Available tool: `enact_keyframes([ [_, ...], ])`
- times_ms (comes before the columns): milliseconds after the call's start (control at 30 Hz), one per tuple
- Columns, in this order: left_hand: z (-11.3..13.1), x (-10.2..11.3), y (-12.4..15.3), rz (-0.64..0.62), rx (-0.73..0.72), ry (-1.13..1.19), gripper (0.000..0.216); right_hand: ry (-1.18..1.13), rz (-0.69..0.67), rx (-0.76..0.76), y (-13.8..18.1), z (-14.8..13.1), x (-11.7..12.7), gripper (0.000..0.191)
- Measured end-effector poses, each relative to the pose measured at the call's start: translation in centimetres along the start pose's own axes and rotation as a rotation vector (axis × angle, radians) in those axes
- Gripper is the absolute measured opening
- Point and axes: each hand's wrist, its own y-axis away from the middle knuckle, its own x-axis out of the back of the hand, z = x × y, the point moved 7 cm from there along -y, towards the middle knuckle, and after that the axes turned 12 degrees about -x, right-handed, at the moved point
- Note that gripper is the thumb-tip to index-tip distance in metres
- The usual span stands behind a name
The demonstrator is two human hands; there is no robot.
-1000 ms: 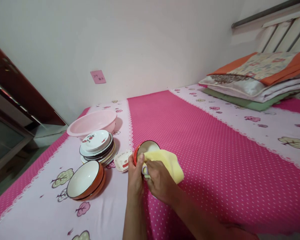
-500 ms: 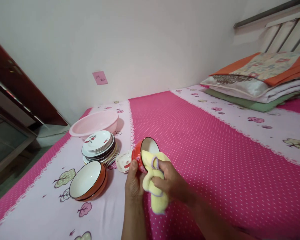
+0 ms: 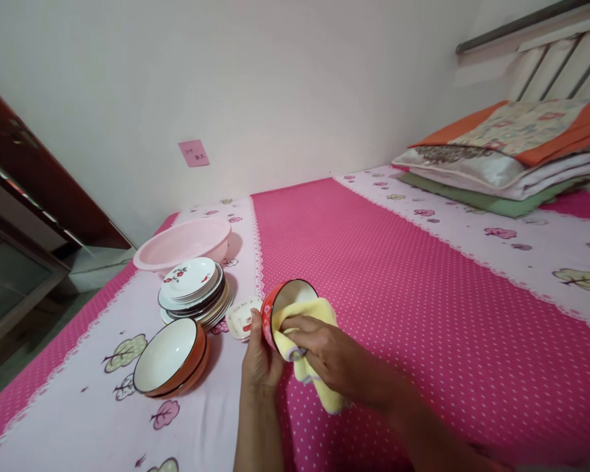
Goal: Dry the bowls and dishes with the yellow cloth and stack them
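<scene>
My left hand (image 3: 258, 357) grips a small red bowl (image 3: 274, 303) with a white inside, tilted so its mouth faces away from me. My right hand (image 3: 324, 357) is closed on a yellow cloth (image 3: 309, 341) and presses it over the bowl's rim and into its mouth. The cloth's loose end hangs down below my right hand. Both hands are held just above the pink dotted bed sheet (image 3: 373, 262).
Left of my hands lie two stacked orange bowls (image 3: 170, 357), a stack of plates (image 3: 193, 292), a small white dish (image 3: 242, 317) and a pink basin (image 3: 184, 239). Folded bedding (image 3: 501, 157) sits at the far right. The bed's left edge drops to the floor beside dark furniture (image 3: 19, 223).
My right hand has moved the cloth round the bowl: from over the rim, down its outer side, and now back over the rim into the mouth. The left hand keeps holding the bowl.
</scene>
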Motion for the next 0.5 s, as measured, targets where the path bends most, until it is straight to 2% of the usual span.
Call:
enact_keyframes([
  [133,-0.4,0.0,0.2,0.036,0.07,-0.009,0.044,0.111,0.095,0.04,-0.3,0.2,-0.5,0.036],
  [267,-1.0,-0.5,0.2,0.034,0.096,-0.01,0.036,0.38,0.272,-0.046,-0.5,2.4,-1.0,0.045],
  [400,-0.4,-0.5,0.0,0.025,-0.016,-0.054,0.02,0.478,0.396,-0.135,-0.4,4.3,-0.7,0.045],
  [500,0.1,-0.8,-0.1,-0.062,-0.103,-0.142,0.024,0.448,0.367,-0.207,-0.6,5.3,-0.6,0.041],
])
